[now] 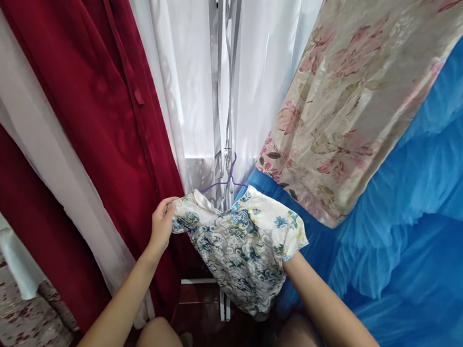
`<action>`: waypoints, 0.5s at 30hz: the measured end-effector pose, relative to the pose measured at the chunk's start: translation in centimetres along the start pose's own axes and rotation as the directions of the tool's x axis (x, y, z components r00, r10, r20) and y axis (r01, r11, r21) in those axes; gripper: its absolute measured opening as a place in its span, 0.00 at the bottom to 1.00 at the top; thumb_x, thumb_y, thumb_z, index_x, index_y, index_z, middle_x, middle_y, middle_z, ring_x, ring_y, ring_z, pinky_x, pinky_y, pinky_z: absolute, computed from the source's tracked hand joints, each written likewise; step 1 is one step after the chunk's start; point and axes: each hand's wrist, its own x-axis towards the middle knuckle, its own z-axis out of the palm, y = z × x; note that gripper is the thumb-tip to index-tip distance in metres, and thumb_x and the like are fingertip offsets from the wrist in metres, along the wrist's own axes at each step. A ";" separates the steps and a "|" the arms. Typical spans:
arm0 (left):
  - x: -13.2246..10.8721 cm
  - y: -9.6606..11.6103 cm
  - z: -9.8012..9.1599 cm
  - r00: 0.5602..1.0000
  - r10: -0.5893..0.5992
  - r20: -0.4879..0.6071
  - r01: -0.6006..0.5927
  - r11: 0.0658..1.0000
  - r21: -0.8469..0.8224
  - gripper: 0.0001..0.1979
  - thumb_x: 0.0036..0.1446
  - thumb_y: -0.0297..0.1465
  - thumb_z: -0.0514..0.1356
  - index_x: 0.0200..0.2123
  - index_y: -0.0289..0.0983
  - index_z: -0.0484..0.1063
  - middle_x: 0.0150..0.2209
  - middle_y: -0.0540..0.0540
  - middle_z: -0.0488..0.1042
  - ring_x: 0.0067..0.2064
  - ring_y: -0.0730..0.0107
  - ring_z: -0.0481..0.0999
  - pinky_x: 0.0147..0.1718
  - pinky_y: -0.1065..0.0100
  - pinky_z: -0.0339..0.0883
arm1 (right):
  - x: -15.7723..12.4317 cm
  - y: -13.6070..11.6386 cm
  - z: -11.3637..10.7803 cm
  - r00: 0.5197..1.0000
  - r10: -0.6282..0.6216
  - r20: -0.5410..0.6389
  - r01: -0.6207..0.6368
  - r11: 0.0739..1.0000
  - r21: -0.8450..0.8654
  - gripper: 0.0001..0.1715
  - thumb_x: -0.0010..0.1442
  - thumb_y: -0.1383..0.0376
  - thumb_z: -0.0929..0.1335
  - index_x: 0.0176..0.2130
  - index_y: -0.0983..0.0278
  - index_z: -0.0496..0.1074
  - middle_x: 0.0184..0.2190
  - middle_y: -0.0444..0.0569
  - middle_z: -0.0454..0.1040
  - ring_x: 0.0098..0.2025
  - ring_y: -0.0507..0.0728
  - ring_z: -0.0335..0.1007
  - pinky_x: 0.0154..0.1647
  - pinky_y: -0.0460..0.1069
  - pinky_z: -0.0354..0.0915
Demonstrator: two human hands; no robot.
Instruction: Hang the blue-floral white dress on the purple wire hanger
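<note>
A short-sleeved blouse [240,241], white with blue, grey and yellow flowers, hangs in front of me on a thin purple clothes hanger [232,180]. The hanger's hook is at a metal stand [214,90]. My left hand [164,220] pinches the edge of the left-side sleeve, thumb and fingers closed on the cloth. My right forearm [323,299] runs up to the opening of the other sleeve. There the blouse covers my right hand, and its fingers are hidden.
Dark red garments [91,98] and pale sheer cloth hang on the left. White cloth [266,44] hangs behind the stand. To the right are a beige dress with pink flowers [337,92] and ruffled blue fabric [427,191]. My knees [158,342] are below, near the stand's white base [224,306].
</note>
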 end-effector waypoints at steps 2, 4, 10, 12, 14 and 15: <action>-0.6 -0.7 -0.8 0.997 -0.049 -0.056 0.045 0.996 -0.073 0.22 0.59 0.47 0.61 0.48 0.35 0.74 0.43 0.43 0.79 0.44 0.61 0.77 0.40 0.68 0.70 | -0.4 1.2 0.1 0.999 0.048 -0.007 -0.047 0.998 0.043 0.42 0.57 0.31 0.57 0.38 0.58 0.79 0.34 0.57 0.83 0.41 0.64 0.81 0.41 0.58 0.77; -1.3 -1.2 -1.8 0.995 -0.100 -0.032 0.096 0.990 -0.107 0.22 0.58 0.47 0.63 0.45 0.35 0.76 0.41 0.44 0.80 0.42 0.63 0.78 0.39 0.69 0.70 | -0.7 1.8 -0.8 0.996 0.090 -0.003 -0.089 0.993 0.073 0.43 0.54 0.29 0.56 0.37 0.57 0.79 0.33 0.56 0.83 0.42 0.65 0.81 0.40 0.58 0.77; -3.0 0.8 -2.6 0.981 -0.151 -0.122 0.119 0.965 -0.236 0.19 0.53 0.44 0.68 0.40 0.35 0.78 0.37 0.46 0.80 0.41 0.60 0.79 0.37 0.66 0.73 | -1.6 -1.5 -4.1 0.976 0.202 -0.083 -0.176 0.951 0.253 0.32 0.56 0.38 0.68 0.40 0.62 0.77 0.36 0.53 0.83 0.45 0.66 0.80 0.44 0.57 0.76; -2.7 3.4 -1.9 0.979 -0.092 -0.183 0.042 0.965 -0.258 0.21 0.56 0.44 0.66 0.46 0.35 0.77 0.44 0.43 0.80 0.47 0.56 0.79 0.44 0.61 0.75 | -1.4 -3.4 -4.3 0.971 0.207 -0.120 -0.162 0.939 0.305 0.25 0.53 0.46 0.74 0.40 0.62 0.77 0.36 0.50 0.83 0.44 0.66 0.80 0.42 0.56 0.77; -2.2 6.4 -1.0 0.990 0.026 -0.137 -0.054 0.978 -0.200 0.26 0.58 0.42 0.65 0.57 0.37 0.71 0.54 0.40 0.76 0.56 0.52 0.75 0.53 0.56 0.72 | -1.1 -5.0 -4.5 0.951 0.212 -0.226 -0.125 0.929 0.347 0.23 0.54 0.48 0.74 0.42 0.62 0.77 0.37 0.50 0.83 0.42 0.64 0.81 0.41 0.55 0.77; -1.9 7.8 -0.5 0.990 0.110 -0.083 -0.121 0.984 -0.131 0.31 0.58 0.41 0.65 0.62 0.39 0.66 0.58 0.39 0.73 0.60 0.51 0.72 0.57 0.54 0.68 | -1.2 -5.5 -4.7 0.925 0.217 -0.312 -0.098 0.930 0.355 0.24 0.55 0.48 0.73 0.43 0.62 0.76 0.38 0.50 0.83 0.42 0.64 0.81 0.41 0.55 0.77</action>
